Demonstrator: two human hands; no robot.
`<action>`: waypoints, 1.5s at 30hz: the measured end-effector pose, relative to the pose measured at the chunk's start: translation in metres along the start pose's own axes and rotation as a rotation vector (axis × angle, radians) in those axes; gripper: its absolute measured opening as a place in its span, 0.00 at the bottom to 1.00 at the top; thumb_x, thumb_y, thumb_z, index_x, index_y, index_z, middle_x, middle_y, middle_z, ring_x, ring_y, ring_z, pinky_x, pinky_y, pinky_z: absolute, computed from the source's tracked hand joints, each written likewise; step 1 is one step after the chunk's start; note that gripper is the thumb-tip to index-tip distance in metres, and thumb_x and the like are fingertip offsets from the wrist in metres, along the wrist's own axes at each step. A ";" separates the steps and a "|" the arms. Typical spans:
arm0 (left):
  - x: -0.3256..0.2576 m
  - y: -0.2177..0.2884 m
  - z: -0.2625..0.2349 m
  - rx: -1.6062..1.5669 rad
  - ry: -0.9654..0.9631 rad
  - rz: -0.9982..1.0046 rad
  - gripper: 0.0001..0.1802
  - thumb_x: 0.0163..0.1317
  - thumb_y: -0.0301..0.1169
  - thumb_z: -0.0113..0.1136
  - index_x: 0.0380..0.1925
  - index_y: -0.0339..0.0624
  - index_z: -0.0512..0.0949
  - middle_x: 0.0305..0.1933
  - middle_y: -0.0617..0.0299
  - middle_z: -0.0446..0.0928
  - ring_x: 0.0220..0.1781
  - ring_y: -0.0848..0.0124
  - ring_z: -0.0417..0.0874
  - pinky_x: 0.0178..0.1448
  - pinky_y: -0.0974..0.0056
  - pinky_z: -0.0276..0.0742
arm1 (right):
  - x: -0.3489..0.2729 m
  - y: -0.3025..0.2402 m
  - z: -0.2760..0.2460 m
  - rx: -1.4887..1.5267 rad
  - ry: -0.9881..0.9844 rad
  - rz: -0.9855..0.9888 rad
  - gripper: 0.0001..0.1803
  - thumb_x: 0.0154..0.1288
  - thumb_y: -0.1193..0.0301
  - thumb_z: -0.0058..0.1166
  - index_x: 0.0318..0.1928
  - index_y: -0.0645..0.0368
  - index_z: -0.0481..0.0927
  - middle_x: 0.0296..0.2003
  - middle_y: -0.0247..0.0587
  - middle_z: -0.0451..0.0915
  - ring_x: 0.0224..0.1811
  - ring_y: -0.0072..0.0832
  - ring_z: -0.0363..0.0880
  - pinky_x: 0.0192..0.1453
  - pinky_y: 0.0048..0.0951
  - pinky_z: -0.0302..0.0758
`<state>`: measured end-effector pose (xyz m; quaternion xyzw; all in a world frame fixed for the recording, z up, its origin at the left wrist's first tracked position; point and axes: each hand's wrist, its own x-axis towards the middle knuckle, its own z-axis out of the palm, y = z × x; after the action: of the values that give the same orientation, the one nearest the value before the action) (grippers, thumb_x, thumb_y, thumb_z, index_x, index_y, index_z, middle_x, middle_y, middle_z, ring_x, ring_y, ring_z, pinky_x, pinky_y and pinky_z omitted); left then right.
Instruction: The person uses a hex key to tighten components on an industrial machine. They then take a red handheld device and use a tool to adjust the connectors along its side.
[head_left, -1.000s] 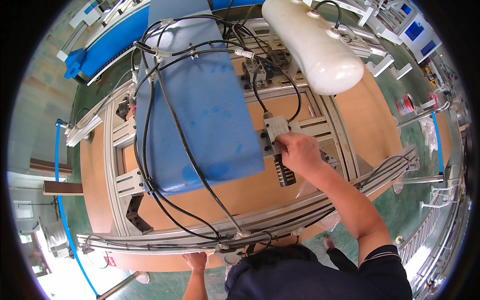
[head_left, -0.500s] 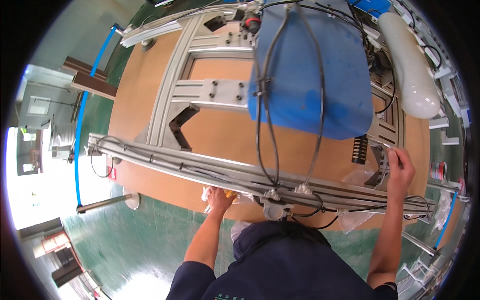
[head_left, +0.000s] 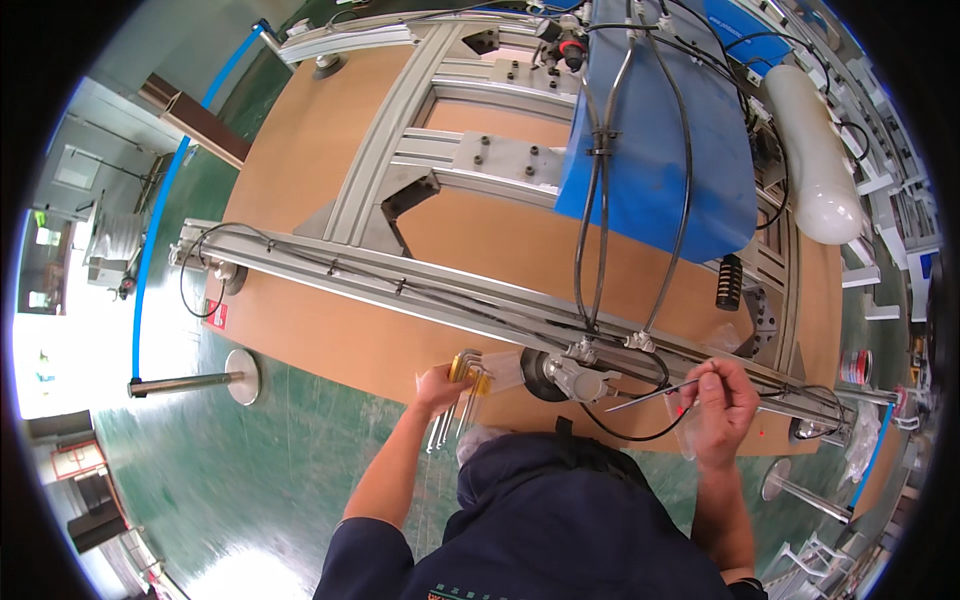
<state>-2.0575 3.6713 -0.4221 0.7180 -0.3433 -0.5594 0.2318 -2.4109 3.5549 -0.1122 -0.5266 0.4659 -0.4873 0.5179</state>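
My left hand (head_left: 437, 390) is closed around a hex key set (head_left: 462, 370) in a yellow holder, at the near edge of the board-topped table; the long silver keys hang down below the fingers. My right hand (head_left: 722, 410) pinches a thin metal rod (head_left: 640, 400) that looks like a single hex key, its free end pointing left. Between my hands, a dark round suction cup with a pale fitting (head_left: 580, 382) sits below the near rail of the aluminium frame (head_left: 420, 298). A clear plastic bag (head_left: 688, 428) lies beside my right hand.
A blue sheet (head_left: 665, 150) covers the frame's middle, with black hoses (head_left: 604, 200) running over it. A white tank (head_left: 820, 160) stands at the far right. Blue belt barriers (head_left: 160, 240) flank the table. A black coiled hose (head_left: 729, 283) hangs near the sheet's right corner.
My right hand has come down and left from the frame's right corner, bringing the thin rod nearer. My left hand has lifted the hex key set into clearer view. The view has shifted.
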 end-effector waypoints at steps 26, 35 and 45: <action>-0.154 0.232 -0.055 -0.406 -0.516 0.381 0.18 0.58 0.25 0.63 0.48 0.34 0.73 0.36 0.67 0.77 0.38 0.80 0.74 0.44 0.71 0.74 | 0.013 -0.007 0.087 0.213 -0.232 0.089 0.06 0.68 0.76 0.47 0.38 0.66 0.76 0.32 0.35 0.77 0.28 0.18 0.76 0.31 0.18 0.73; -0.147 0.263 -0.036 -0.408 -0.659 0.341 0.15 0.57 0.24 0.64 0.44 0.33 0.76 0.35 0.66 0.79 0.36 0.79 0.76 0.43 0.72 0.74 | 0.015 -0.002 0.058 0.145 -0.367 0.211 0.06 0.67 0.78 0.47 0.38 0.66 0.77 0.31 0.35 0.78 0.29 0.18 0.76 0.32 0.18 0.74; -0.129 0.267 -0.007 -0.303 -0.731 0.215 0.15 0.58 0.27 0.64 0.44 0.33 0.75 0.37 0.66 0.79 0.39 0.80 0.75 0.45 0.72 0.73 | -0.018 0.022 0.051 -0.515 -0.544 -0.475 0.09 0.52 0.80 0.57 0.35 0.60 0.80 0.24 0.40 0.79 0.24 0.34 0.78 0.28 0.29 0.74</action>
<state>-2.1310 3.5930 -0.1457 0.3900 -0.3898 -0.7944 0.2547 -2.3619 3.5763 -0.1342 -0.8399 0.2851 -0.3045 0.3472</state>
